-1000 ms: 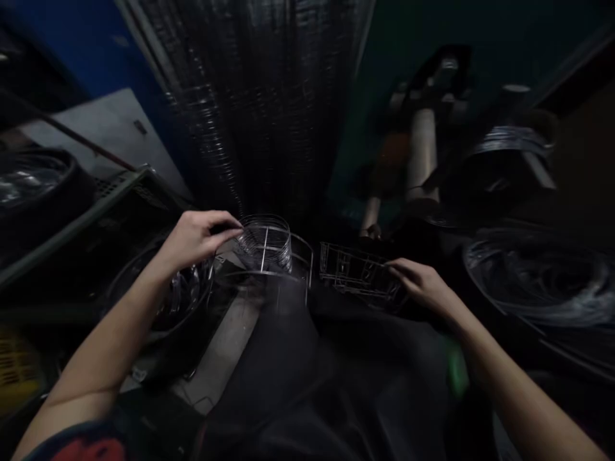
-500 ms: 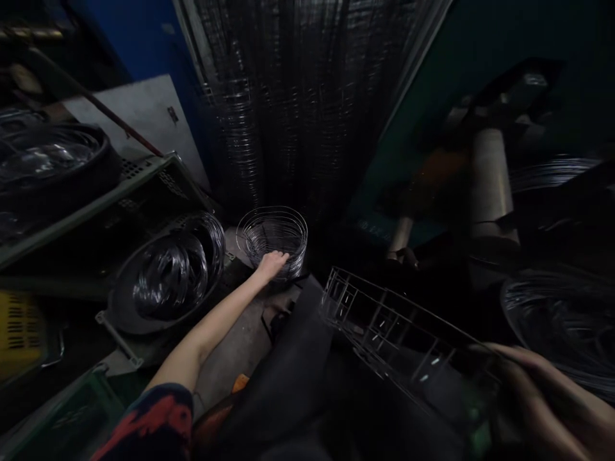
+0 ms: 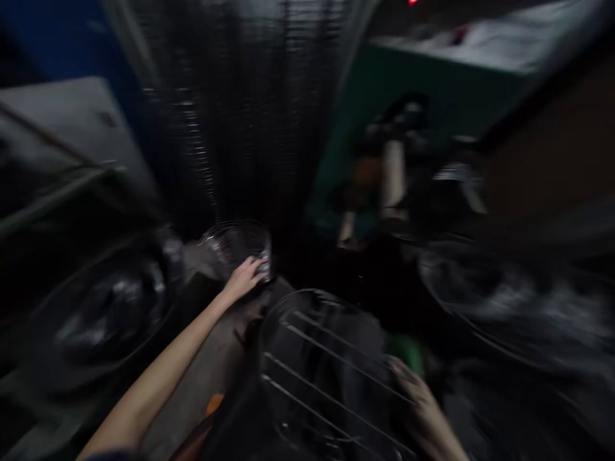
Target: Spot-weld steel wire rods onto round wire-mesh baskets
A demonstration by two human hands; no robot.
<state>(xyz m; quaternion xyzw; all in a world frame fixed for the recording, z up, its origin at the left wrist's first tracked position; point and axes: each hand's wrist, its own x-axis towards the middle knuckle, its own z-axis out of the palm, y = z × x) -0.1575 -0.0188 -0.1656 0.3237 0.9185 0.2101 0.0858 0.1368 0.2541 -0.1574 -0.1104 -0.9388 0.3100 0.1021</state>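
My left hand (image 3: 244, 279) is stretched forward with its fingers apart, at the near rim of a round stack of thin wire rings (image 3: 235, 235). Blur hides whether the fingertips touch the rings. My right hand (image 3: 419, 398) grips the right side of a wire frame (image 3: 331, 358), which has a rounded outline and several straight cross wires. This frame lies tilted over my dark-clothed lap, and its lower edge fades into the dark.
Coiled wire fills a dark round tub (image 3: 113, 307) on the left. More shiny wire lies in a round container (image 3: 509, 301) on the right. Behind stand tall stacks of wire rings (image 3: 240, 109) and a green machine (image 3: 446, 89) with protruding metal cylinders (image 3: 394, 173).
The view has swung to the right. My left hand has opened from a closed pose at the rings. The wire frame has turned its broad face up, and my right hand has come inward with it.
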